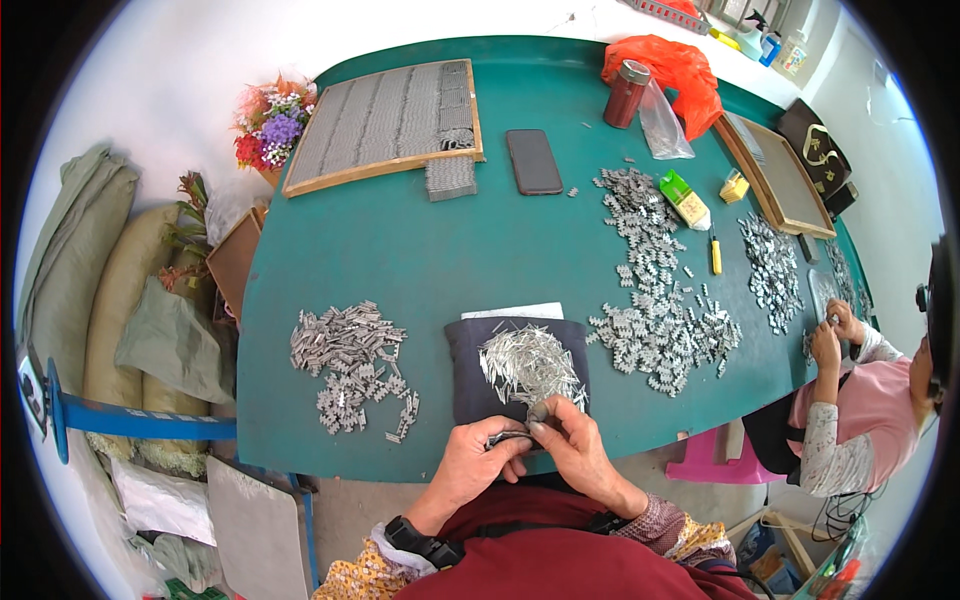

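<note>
Dark strip [509, 436] between left hand [465, 468] and right hand [576, 450]

desk [420, 250]: smooth, faint sheen | pins [532, 362]: bright, shiny metal | pad [466, 368] under them: matt, looks like cloth | grey links [345, 342]: duller metal | tray frame [380, 176] over there: plain wood | red bag [665, 68]: crinkled glossy plastic

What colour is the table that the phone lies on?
The table is dark green, showing best in the head view.

i note from afar: white walls [180, 90], brightly lit. large green table [420, 250] near one. grey floor [632, 480] past its near edge. pink stool [705, 462] at right.
</note>
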Demonstrator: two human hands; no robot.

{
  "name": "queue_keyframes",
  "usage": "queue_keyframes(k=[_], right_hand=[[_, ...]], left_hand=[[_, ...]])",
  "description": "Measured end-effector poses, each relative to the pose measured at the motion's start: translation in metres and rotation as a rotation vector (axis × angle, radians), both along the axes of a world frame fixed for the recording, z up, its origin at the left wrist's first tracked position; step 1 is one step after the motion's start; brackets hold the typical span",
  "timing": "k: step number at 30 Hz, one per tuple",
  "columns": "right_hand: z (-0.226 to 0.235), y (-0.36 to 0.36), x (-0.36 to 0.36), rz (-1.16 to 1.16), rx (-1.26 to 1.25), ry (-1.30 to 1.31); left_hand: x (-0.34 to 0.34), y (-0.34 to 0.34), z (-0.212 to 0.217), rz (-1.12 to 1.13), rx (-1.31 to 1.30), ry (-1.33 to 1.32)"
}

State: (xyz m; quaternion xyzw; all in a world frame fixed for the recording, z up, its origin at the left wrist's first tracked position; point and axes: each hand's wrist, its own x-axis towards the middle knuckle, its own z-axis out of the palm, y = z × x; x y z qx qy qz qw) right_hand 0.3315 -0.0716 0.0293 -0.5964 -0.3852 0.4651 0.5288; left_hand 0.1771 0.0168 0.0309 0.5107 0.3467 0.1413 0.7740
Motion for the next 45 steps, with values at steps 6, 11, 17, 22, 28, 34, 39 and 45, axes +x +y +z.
queue_keyframes(k=[6,11,17,22,28,34,39,45], right_hand=[[-0.001,-0.001,-0.002,0.006,-0.015,0.106],[0.000,-0.001,-0.005,-0.006,-0.004,0.174],[0.000,-0.002,-0.004,-0.004,-0.034,0.140],[0.009,0.000,-0.004,0.006,0.092,-0.454],[0.009,-0.007,-0.005,0.089,0.378,-0.850],[0.002,0.019,0.004,0.050,0.326,-0.872],[0.000,0.046,0.003,0.177,0.318,-1.168],[-0.005,0.056,0.003,0.161,0.389,-1.207]], left_hand=[[-0.001,-0.001,0.004,0.001,0.004,-0.001],[-0.001,-0.001,0.003,-0.003,0.017,-0.001],[-0.002,-0.002,0.000,-0.008,0.010,-0.015],[-0.003,-0.001,-0.002,0.033,-0.038,-0.050],[-0.008,0.002,-0.004,0.063,-0.038,-0.054],[-0.025,0.006,-0.001,0.123,-0.057,-0.018],[-0.036,0.007,-0.006,0.180,-0.056,-0.033],[-0.041,0.008,-0.007,0.195,-0.069,-0.051]])
